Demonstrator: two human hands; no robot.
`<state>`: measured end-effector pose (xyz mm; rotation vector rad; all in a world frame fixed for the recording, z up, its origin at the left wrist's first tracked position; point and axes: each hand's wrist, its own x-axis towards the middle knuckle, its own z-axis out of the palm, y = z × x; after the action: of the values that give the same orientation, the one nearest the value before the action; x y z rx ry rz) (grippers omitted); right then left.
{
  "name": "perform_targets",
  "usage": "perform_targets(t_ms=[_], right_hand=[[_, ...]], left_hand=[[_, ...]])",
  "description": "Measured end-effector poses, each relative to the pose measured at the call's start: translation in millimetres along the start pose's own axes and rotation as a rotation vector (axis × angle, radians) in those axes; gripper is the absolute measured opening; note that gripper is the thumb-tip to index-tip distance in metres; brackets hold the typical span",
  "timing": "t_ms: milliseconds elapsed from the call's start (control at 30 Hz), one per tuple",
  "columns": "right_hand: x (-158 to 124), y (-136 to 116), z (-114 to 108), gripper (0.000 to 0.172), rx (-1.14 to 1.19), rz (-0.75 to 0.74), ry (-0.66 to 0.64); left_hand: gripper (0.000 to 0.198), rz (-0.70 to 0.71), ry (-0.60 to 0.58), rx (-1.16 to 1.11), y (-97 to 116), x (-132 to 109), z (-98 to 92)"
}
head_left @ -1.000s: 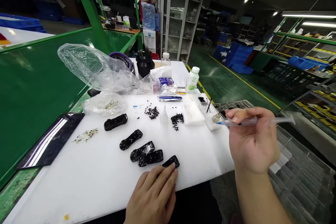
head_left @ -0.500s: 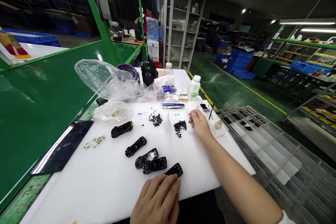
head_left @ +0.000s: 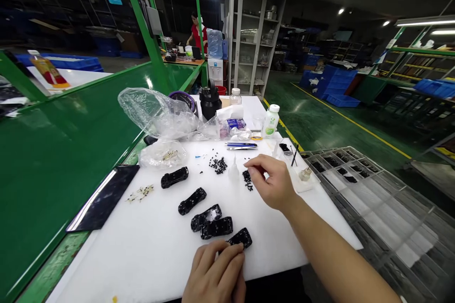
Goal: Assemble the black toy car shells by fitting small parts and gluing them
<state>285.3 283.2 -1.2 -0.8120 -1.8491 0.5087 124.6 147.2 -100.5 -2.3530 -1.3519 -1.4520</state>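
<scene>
seeing the right hand (head_left: 272, 185) now drawn in over the white tabletop (head_left: 135, 251), just beside the heap of small black pieces (head_left: 248, 180), its grip nearly together, though whether on anything i cannot tell. the left hand (head_left: 213, 270) stays low, fingers (head_left: 227, 251) lying against the nearest black model car body (head_left: 241, 238), not clearly clamped, that body sitting near the tabletop's front edge.

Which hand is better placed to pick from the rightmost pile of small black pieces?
Right, probably: the right hand hovers just beside that pile, while the left hand rests farther off on a black car-shaped part.
</scene>
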Motion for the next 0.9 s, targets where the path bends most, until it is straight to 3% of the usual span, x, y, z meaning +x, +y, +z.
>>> perform_targets(t_ms=[100,200,333,433,533,900], right_hand=[[-2.7,26.6,14.5,0.012,0.037,0.251,0.021],[-10.7,39.7,20.5,0.013,0.076,0.341,-0.017],[-15.4,33.6,19.6,0.011,0.094,0.349,-0.07],[-13.9,26.3,17.7,0.01,0.082,0.302,-0.098],[-12.7,23.0,15.6,0.01,0.055,0.246,-0.112],[-15.5,24.4,15.2,0.01,0.03,0.231,-0.178]], left_hand=[[0.017,-0.026,-0.041,0.033,1.4,1.6,-10.7],[0.018,-0.081,-0.19,0.113,-0.8,5.1,-29.0],[0.02,-0.129,-0.311,0.307,-14.6,16.4,-52.6],[0.036,-0.065,-0.435,0.393,-27.7,24.9,-61.4],[0.039,0.011,-0.525,0.42,-34.5,27.9,-63.0],[0.033,0.085,-0.43,0.443,-12.7,18.7,-64.2]])
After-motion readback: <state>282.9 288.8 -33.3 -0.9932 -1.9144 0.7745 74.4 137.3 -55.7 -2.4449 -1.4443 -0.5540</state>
